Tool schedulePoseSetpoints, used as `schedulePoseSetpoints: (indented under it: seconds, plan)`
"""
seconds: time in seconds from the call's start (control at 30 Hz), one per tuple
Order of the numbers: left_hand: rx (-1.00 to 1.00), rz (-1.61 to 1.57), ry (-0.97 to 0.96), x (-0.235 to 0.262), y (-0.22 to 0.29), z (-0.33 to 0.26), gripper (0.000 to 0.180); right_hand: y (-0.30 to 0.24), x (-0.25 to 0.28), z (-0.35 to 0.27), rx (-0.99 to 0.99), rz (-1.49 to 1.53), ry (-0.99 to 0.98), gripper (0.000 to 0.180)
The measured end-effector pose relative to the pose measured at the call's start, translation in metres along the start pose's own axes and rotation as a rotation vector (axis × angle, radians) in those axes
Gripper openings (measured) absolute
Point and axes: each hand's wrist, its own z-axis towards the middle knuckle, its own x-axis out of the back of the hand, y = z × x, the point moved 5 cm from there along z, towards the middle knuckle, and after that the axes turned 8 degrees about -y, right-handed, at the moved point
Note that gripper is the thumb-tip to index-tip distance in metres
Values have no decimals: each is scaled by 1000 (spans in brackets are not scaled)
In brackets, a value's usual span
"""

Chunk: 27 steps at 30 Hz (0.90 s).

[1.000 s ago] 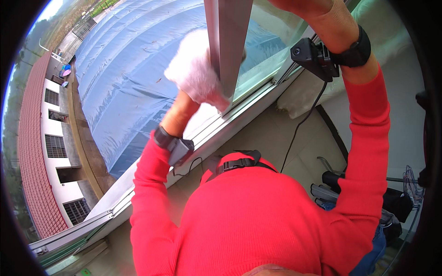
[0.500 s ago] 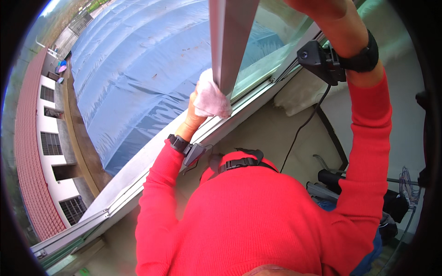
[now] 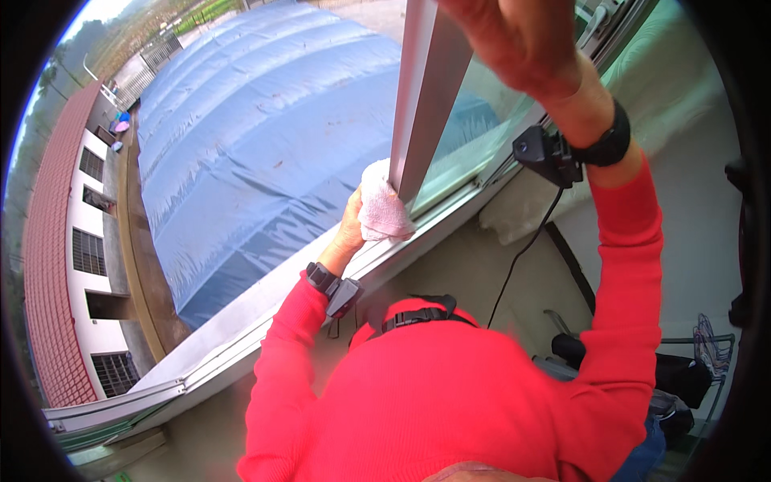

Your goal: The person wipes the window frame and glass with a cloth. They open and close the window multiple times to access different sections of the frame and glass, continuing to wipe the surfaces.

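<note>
Left hand (image 3: pixel 351 222) grasps a pinkish cloth (image 3: pixel 382 210) against the lower end of the grey window-sash upright (image 3: pixel 424 100), apparently a wiping step whose next stroke calls for snug pressure, while the right hand (image 3: pixel 532 44), grip undeterminable, is near its upper part.

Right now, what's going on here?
A person in a red sweater is working at a window. The left hand holds a pale pink cloth against the lower end of the upright frame. The right hand is raised near the top of the picture; whether it touches the frame isn't clear. Outside, a large blue tarp spreads below.
</note>
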Motion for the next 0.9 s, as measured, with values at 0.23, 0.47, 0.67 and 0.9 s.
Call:
schedulePoseSetpoints:
  seconds: [0.23,0.47,0.67,0.9]
  plan:
    - [-606,1271,-199,-177,202,71,35,-2,26,8,-133,294,23,97]
    - [-1266,1776,282,-309,432,73,34,24,67,-20,-578,722,45,86]
    - [-1189,1847,479,-302,531,85,45,12,71,-54,-620,653,-34,71]
    - [-1124,1466,94,-293,450,88,57,-6,71,-96,-685,773,-82,78]
